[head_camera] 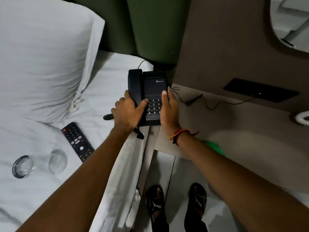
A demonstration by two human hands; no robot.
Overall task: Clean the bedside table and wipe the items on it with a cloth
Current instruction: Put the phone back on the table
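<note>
a person stands between a bed (pixel 41 190) and a bedside surface (pixel 250 131), both bare hands on a black desk telephone (pixel 151 91). the telephone sits over the gap between the two, partly on the edge of the white bedsheet and close against the surface's left edge.

the left hand (pixel 127 113) grips the telephone's left side, its fingers (pixel 124 96) curled over the handset (pixel 134 87) resting in its cradle and the thumb stretched across to touch the keypad (pixel 153 106). the right hand (pixel 168 109) presses flat against the telephone's right side, fingers straight and together, thumb lying along the top edge by the number keys. so the telephone is clasped between the two hands. a red and yellow thread is tied around the right wrist.

a thin black cord (pixel 209 104) trails over the surface towards a dark panel (pixel 260 90) on the wall. a green cloth (pixel 214 147) lies on the surface, partly hidden behind the right forearm.

on the bed lie a remote control (pixel 75 139), a clear glass (pixel 40 164) on its side, and a white pillow (pixel 45 56). a coiled handset cord (pixel 108 116) shows beside the left hand.
</note>
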